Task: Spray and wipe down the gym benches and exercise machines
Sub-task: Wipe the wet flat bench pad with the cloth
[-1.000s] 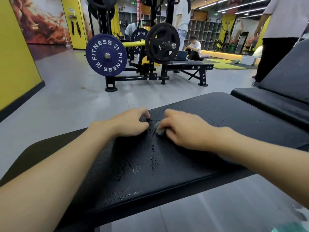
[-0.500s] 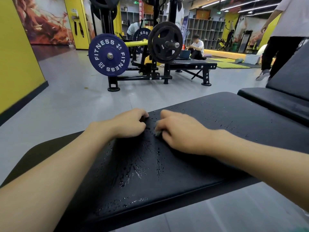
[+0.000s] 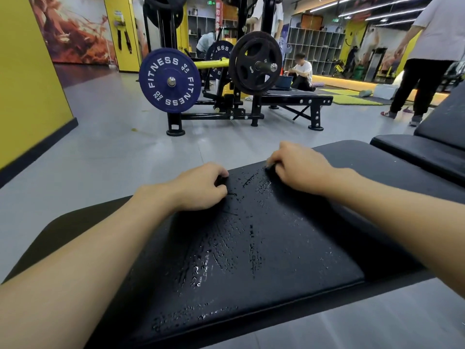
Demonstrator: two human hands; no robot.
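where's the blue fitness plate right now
The blue FITNESS plate is upper left of centre in the head view, mounted on the weight rack across the room, just left of the black plate and beyond the left hand.

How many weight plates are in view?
4: blue plate front left, black plate beside it, second blue plate behind them, upper black plate on the rack; others may be hidden.

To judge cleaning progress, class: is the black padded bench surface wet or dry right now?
Wet: droplets and streaks glisten across the black padded bench between the left hand and right hand.
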